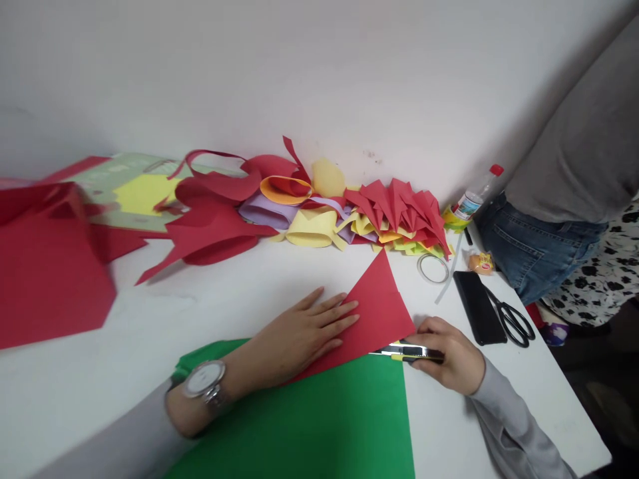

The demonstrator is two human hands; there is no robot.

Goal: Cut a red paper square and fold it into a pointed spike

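Our left hand (pixel 304 332) lies flat with its fingers spread on the red paper triangle (pixel 379 313), grasping nothing; we judge it pins the fold so the sheet cannot slide. Our right hand (pixel 452 362) is clenched around a utility knife (pixel 409 352), laid low against the triangle's edge at its 5 o'clock. The triangle sits mid-table (pixel 200 293), overlapping the green sheet (pixel 324 419) at 6 o'clock, which likely shields the top. The black phone (pixel 478 307) and scissors (pixel 514 322) lie parked at 1 o'clock from the right hand.
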